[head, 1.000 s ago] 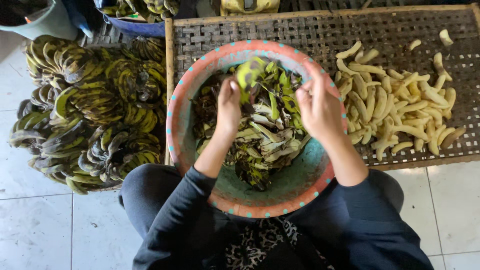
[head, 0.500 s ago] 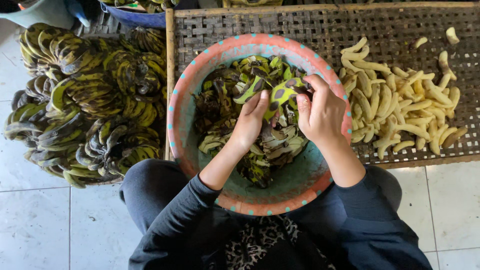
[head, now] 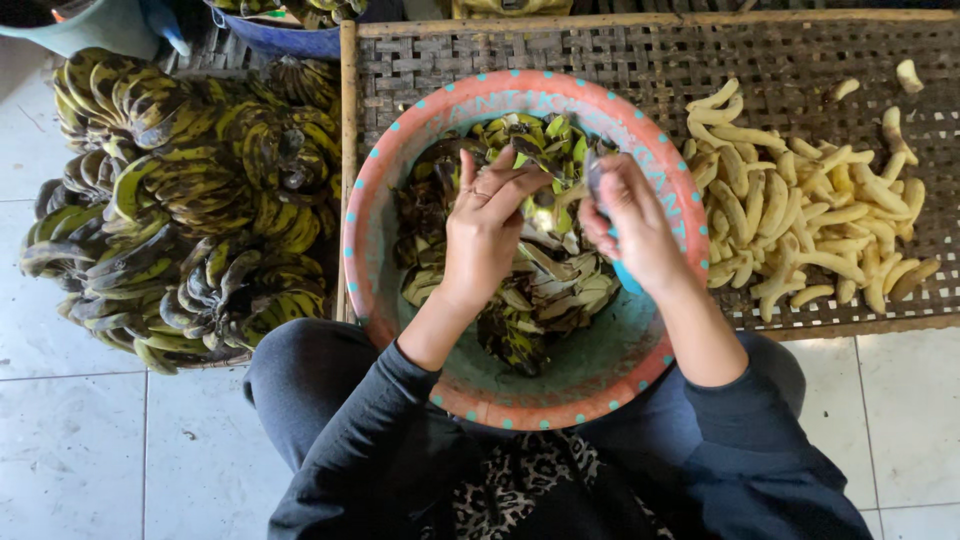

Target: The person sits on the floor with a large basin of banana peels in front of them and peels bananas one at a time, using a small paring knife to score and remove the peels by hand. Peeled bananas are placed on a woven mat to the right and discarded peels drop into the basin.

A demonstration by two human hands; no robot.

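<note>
My left hand (head: 487, 232) and my right hand (head: 637, 222) are close together over a round pink basin (head: 392, 160) with teal dots on its rim. The left hand's fingers curl around a green-yellow banana (head: 545, 208), held between both hands. The right hand is closed on what looks like a small grey knife (head: 592, 178), its tip against the banana. Below the hands, dark and green banana peels (head: 540, 300) fill the basin. The fruit's far side is hidden by my fingers.
Peeled pale bananas (head: 800, 230) lie heaped on a woven bamboo tray (head: 640, 50) to the right. Bunches of spotted unpeeled bananas (head: 180, 220) are piled on the left. A blue tub (head: 280, 40) and a teal bucket (head: 100, 25) stand at the top. White tiled floor (head: 70, 440) lies below.
A second ago my hands were apart over the basin. They have since come together on the banana, and less of its green peel shows now.
</note>
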